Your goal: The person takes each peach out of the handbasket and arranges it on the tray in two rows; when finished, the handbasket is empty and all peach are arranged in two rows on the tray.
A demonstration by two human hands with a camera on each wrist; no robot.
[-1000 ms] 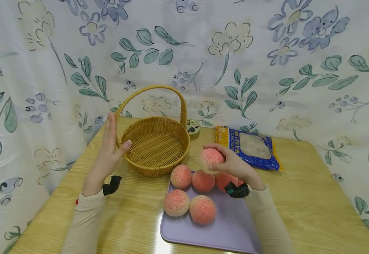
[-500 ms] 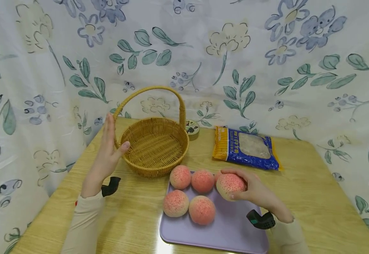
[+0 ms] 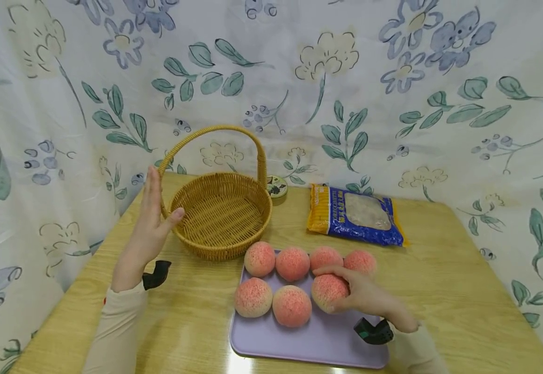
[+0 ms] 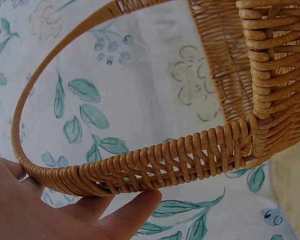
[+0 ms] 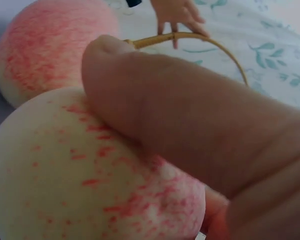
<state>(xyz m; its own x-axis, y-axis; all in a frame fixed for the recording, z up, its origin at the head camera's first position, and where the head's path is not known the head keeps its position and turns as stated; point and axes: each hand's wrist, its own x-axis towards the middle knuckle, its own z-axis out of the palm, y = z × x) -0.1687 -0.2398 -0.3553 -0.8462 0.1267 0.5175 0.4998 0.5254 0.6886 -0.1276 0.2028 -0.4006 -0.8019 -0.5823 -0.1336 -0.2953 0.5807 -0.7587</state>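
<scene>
My right hand (image 3: 367, 297) grips a pink and cream peach (image 3: 327, 291) at the right end of the front row on a lilac tray (image 3: 306, 345). Thumb and fingers lie on opposite sides of it. In the right wrist view the thumb crosses the peach (image 5: 75, 180), hiding part of it. Whether it rests on the tray I cannot tell. Several other peaches (image 3: 292, 306) sit on the tray in two rows. My left hand (image 3: 145, 234), fingers straight, touches the left side of a wicker basket (image 3: 220, 252). The left wrist view shows fingers against its handle (image 4: 165, 162).
A blue and yellow pasta bag (image 3: 362, 215) lies behind the tray. Beside the basket's right side is a small round tin (image 3: 277, 188). A floral curtain (image 3: 290, 88) hangs behind the wooden table (image 3: 439, 291). The basket's front nearly meets the tray's back left corner.
My right hand has carried the peach from above the back row down to the front row, toward me. The left hand stays at the basket. The head view has shifted slightly.
</scene>
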